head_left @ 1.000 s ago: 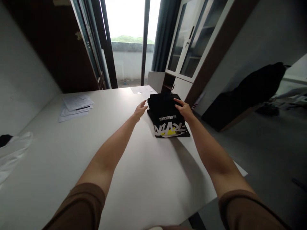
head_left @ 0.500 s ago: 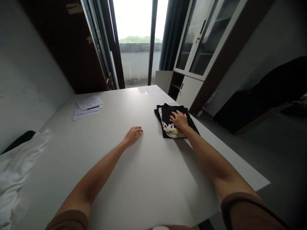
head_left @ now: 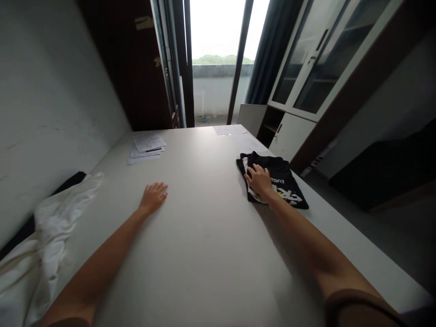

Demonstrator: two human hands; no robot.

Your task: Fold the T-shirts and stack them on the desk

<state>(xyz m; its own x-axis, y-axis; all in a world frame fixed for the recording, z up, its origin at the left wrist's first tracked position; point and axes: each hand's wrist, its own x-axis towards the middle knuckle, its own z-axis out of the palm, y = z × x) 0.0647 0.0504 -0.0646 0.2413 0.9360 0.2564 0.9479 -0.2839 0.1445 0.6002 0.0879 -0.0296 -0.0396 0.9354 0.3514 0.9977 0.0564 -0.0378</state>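
Observation:
A folded black garment (head_left: 284,175) with white and yellow print lies on the right part of the white table (head_left: 204,236). On its left side rests my right hand (head_left: 259,181), palm down with the fingers spread, pressing on the cloth rather than gripping it. My left hand (head_left: 154,197) is over the table left of the middle, its fingers apart and nothing in them. At the far left, a crumpled white cloth (head_left: 57,218) lies along the wall beside dark fabric.
Loose papers (head_left: 146,147) with a dark pen lie at the table's far left. More sheets (head_left: 238,136) are flat at the far right corner. Beyond the table stand a cabinet (head_left: 293,131) with glass upper doors and a window (head_left: 218,81).
My left hand has moved left, away from the garment, and its fingers have spread. The garment's top now lies flatter and wider under my right hand. The view has turned left.

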